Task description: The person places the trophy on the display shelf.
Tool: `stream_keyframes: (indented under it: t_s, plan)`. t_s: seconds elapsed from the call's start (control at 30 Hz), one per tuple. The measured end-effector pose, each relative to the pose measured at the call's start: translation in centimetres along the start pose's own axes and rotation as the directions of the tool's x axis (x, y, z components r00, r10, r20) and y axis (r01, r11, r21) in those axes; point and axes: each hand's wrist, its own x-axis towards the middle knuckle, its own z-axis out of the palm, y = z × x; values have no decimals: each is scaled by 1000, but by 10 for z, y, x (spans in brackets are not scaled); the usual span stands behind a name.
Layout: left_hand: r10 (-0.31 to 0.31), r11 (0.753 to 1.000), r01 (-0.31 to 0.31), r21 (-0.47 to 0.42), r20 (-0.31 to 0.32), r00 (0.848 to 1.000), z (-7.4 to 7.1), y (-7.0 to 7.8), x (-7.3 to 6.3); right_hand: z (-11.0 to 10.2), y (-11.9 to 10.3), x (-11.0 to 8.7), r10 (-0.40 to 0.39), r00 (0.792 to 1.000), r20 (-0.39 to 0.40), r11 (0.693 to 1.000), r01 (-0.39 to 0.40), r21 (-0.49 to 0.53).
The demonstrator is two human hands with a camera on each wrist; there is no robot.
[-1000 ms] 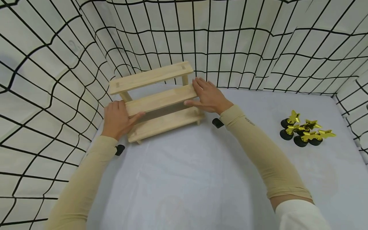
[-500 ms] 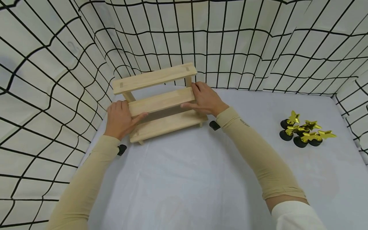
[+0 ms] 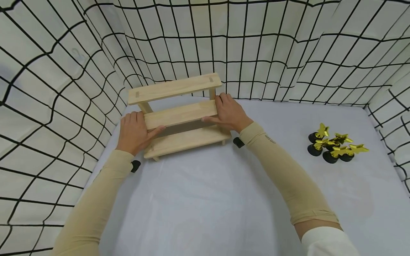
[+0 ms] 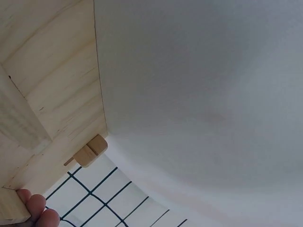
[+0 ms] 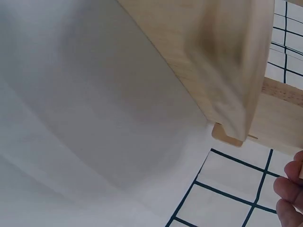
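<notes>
A three-tier wooden shelf rack (image 3: 180, 114) of pale wood stands at the back left of the white surface, its tiers stepped upward to the rear. My left hand (image 3: 132, 131) grips the left end of the middle tier, thumb along its front. The right hand (image 3: 232, 113) holds that tier's other end, thumb also at the front edge. In the left wrist view, curled fingertips (image 4: 38, 208) show at a board's end beside the rack's side. Fingertips (image 5: 289, 189) touch a board edge at the border of the right wrist view.
Several gold star trophies (image 3: 334, 144) with black bases stand clustered on the right of the white table surface (image 3: 198, 199). Black wire grid panels (image 3: 250, 53) backed with white enclose the back and sides, close behind the rack.
The rack has shifted slightly right and a little toward me, both hands moving with it. In the last half second it barely moves; the head view has turned slightly.
</notes>
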Motion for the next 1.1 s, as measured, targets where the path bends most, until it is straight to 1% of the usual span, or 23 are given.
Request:
stream_keyframes:
  t_s: [0.17, 0.3, 0.4, 0.63, 0.7, 0.83, 0.97, 1.1]
  plan:
    - [17, 1000, -17, 5, 10, 1000, 2, 4, 5, 0, 3, -9, -9, 998, -62, 1000, 7, -24]
    - [34, 999, -34, 10, 7, 999, 4, 9, 9, 1, 8, -17, -8, 994, -108, 999, 3, -50]
    - [42, 999, -42, -11, 7, 999, 6, 14, 12, 1, 11, -22, -3, 991, -131, 998, -5, -64]
    - [41, 999, -39, -35, 60, 997, 8, 27, 16, 1, 21, -37, 7, 984, -180, 997, -20, -74]
    - [42, 998, -40, -38, 64, 997, 8, 31, 18, 1, 24, -41, 4, 981, -193, 997, -20, -81]
    - [61, 998, -59, -35, 45, 997, 10, 40, 20, 0, 29, -50, -4, 978, -210, 995, -17, -96]
    - [95, 995, -94, -39, 16, 995, 14, 48, 23, -2, 36, -61, -16, 966, -257, 992, -17, -125]
    - [115, 992, -115, -50, -5, 993, 18, 57, 27, -4, 42, -72, -18, 957, -290, 990, -23, -138]
